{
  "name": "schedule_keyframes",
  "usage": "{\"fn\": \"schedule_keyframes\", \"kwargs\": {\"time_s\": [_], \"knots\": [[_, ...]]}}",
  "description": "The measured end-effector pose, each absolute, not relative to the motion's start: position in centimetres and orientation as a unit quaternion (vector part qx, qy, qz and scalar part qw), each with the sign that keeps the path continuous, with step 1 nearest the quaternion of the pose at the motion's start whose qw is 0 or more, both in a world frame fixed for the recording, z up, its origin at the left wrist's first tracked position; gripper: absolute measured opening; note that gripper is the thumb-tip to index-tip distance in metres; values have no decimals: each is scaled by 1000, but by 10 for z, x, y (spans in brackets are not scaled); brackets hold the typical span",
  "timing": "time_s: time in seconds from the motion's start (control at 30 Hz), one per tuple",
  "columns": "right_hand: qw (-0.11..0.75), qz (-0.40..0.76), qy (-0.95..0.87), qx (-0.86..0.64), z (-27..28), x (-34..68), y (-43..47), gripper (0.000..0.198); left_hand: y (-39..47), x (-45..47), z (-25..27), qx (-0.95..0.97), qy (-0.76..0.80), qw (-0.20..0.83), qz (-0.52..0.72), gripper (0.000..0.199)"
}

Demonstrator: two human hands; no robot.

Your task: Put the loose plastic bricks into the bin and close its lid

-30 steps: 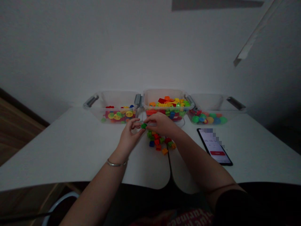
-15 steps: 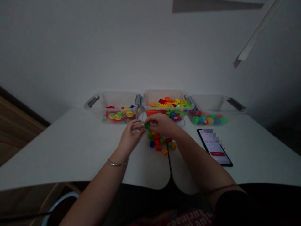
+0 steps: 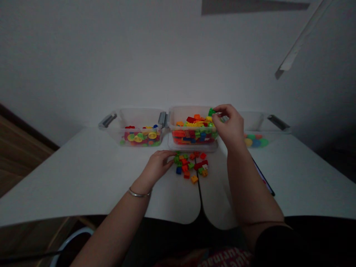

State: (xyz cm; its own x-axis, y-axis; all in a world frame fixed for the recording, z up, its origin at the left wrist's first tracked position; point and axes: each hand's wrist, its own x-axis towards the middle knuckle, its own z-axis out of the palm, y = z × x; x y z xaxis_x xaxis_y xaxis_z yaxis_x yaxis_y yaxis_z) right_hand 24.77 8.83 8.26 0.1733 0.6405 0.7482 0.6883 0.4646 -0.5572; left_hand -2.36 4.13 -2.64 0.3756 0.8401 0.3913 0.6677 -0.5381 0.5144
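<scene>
My right hand (image 3: 229,126) is above the right side of the middle clear box (image 3: 193,132), its fingertips pinching a green toy brick (image 3: 211,111). Inside that box lie many red, orange, yellow, green and blue bricks. On the table, a loose pile of small coloured bricks (image 3: 190,165) is spread in front of the box. My left hand (image 3: 157,167) rests at the pile's left edge, fingers stretched toward the green pieces there, thumb apart from them. Whether its fingertips touch a brick is hard to tell.
A clear box (image 3: 140,138) with yellow, red and green pieces stands on the left. Another clear box (image 3: 271,135) with round coloured pieces stands on the right, partly behind my right arm. A phone (image 3: 263,178) lies near that arm. A dark seam (image 3: 200,196) divides the white table.
My right hand has moved from beside my left hand up and right to the middle box, carrying the green brick. My left hand has lowered slightly to the pile.
</scene>
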Motion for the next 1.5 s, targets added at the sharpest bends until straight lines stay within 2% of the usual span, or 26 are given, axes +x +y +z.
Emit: {"fn": "schedule_keyframes", "kwargs": {"time_s": [0.2, 0.47, 0.77, 1.03, 1.17, 1.37, 1.5], "knots": [[493, -37, -627, -602, 75, 252, 94, 18, 41, -24, -27, 833, 455, 119, 290, 31], [415, 34, -637, -648, 71, 255, 100, 18, 42, -28, -30, 831, 475, 99, 271, 29], [431, -2, -640, -637, 67, 253, 103, 11, 40, -25, -24, 813, 490, 122, 290, 25], [527, -63, -673, -515, 82, 233, 84, 15, 39, -23, -23, 792, 509, 167, 294, 21], [546, -57, -715, -433, 91, 213, 68, 18, 37, -20, -21, 765, 510, 226, 322, 27], [470, -14, -812, -346, 90, 194, 57, 22, 31, -12, -11, 695, 500, 268, 443, 32], [400, 49, -873, -274, 80, 187, 58, 20, 31, -8, -10, 609, 472, 390, 504, 46]]}}
